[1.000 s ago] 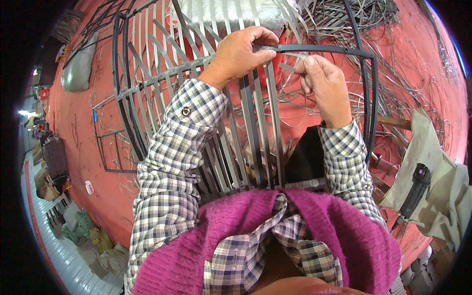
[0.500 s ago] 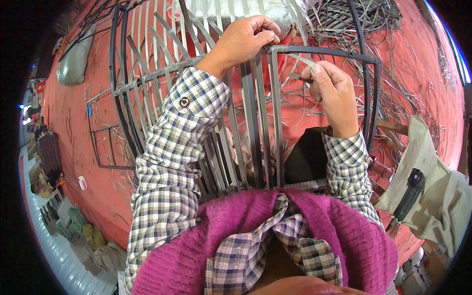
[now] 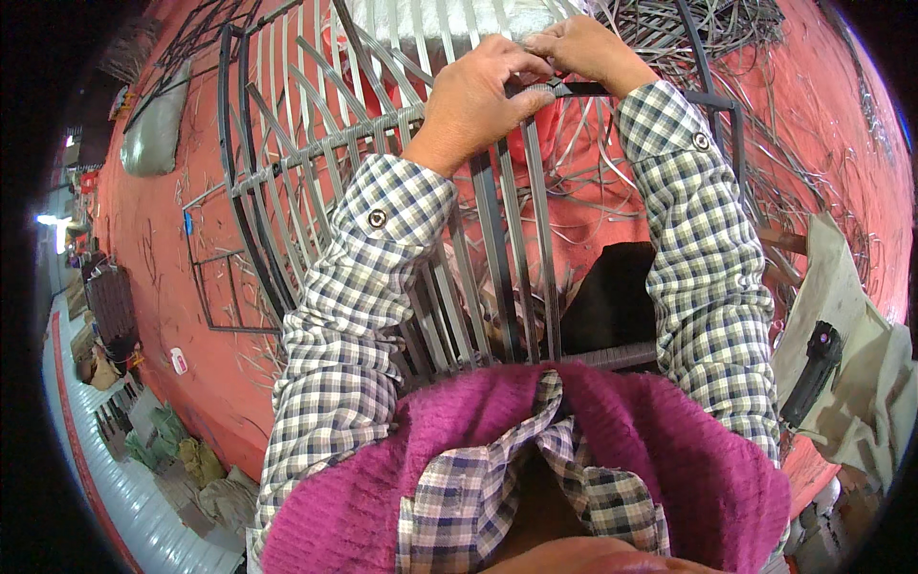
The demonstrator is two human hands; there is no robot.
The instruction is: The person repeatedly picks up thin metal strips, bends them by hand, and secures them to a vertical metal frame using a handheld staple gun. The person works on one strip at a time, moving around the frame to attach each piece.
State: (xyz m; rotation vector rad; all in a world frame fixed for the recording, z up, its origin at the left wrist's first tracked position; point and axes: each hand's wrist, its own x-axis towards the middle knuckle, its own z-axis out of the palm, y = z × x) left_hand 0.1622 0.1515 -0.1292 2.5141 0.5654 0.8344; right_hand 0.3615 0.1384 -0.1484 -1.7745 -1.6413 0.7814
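Observation:
A dark metal frame (image 3: 723,101) with lengthwise grey flat strips (image 3: 543,239) stands before me. Its crossbar (image 3: 359,130) is wrapped in grey strip along the left part. My left hand (image 3: 483,91) is closed at the crossbar, thumb on the wrapping and fingers bent over the far side. Close beside it, just beyond the bar, my right hand (image 3: 585,50) has its fingers pinched together. They were on a loose strip end a moment ago; the strip is mostly hidden behind the fingers now.
Tangled grey strips (image 3: 669,48) lie heaped on the red floor (image 3: 220,383) at the far right. Behind the frame is a white wrapped bundle (image 3: 430,19). To my right, a black tool-like object (image 3: 813,373) rests on beige cloth (image 3: 861,354). A small white bottle (image 3: 179,361) is at left.
My right hand has moved left and away from me, over the crossbar to beside my left hand. The left hand has shifted slightly, its fingers lifting a little from the thumb.

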